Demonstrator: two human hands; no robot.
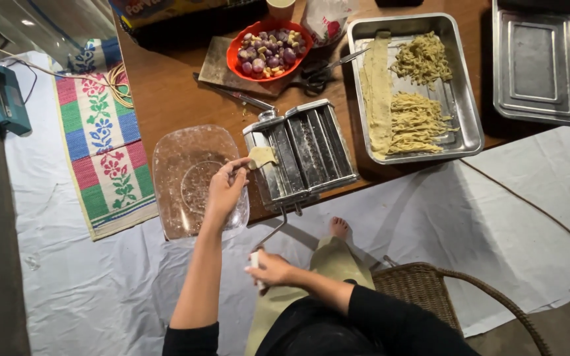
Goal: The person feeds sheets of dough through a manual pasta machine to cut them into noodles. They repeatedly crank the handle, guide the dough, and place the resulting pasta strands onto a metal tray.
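Under the right hand [270, 269], crank handle [254, 262] mostly hidden.

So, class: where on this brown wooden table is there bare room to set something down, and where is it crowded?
Bare wood shows on the brown wooden table between the red oval bowl, the clear glass plate and the steel pasta machine. It is crowded between the machine and the steel tray of noodles, and around the black scissors.

Left hand [224, 188] feeding a pale dough piece [261, 156] into a silver metal pasta machine [305, 153] on the brown wooden desk [173, 99], right hand [270, 269] gripping the machine's white-handled crank [256, 262], steel tray of cut noodles [415, 89] beside.
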